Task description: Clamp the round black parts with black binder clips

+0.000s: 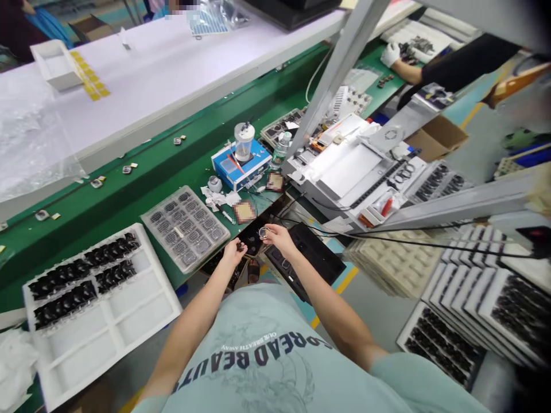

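In front of my body, just off the bench edge, both hands are raised close to each other. My right hand [280,238] pinches a small round watch-case-like part [264,232] with a shiny rim. The fingers of my left hand [233,253] are closed around a small dark piece [240,246], too small to name. Left of my hands, a clear plastic tray [185,229] with rows of round dark parts lies on the green bench. Farther left, a white foam tray [148,287] is partly filled with rows of black parts.
A blue case [232,178] with a clear jar [244,143] stands beside a plastic bottle [280,150]. Right of it is a white machine [344,166]. Below lies a black box [321,252]. Foam trays [482,298] are stacked at right. A co-worker's gloved hand [391,55] works at the upper right.
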